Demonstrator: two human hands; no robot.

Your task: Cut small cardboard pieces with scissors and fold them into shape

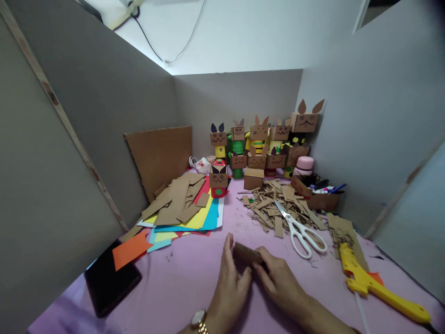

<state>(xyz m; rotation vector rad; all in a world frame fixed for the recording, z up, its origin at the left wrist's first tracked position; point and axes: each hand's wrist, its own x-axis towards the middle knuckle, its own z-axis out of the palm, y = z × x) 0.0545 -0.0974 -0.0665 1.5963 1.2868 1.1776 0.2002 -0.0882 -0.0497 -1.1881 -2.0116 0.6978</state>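
A small brown cardboard piece [246, 253], seemingly curved, is held just above the pink-covered table between my two hands. My right hand [283, 280] pinches its right end with thumb and fingers. At its left end, my left hand [230, 284] has its fingers raised along the edge and its thumb below, with the piece between them. Part of the cardboard is hidden by my fingers. To the right of my hands lie white-handled scissors [301, 232], blades resting on cardboard scraps [267, 211].
Coloured paper sheets [208, 218] lie under cardboard offcuts [179, 199] at left. A black tablet-like object [111, 287] carries orange paper [130, 250]. A yellow glue gun [382, 290] lies at right. Several cardboard animal figures [259, 134] stand behind, near a box of pens [321, 199].
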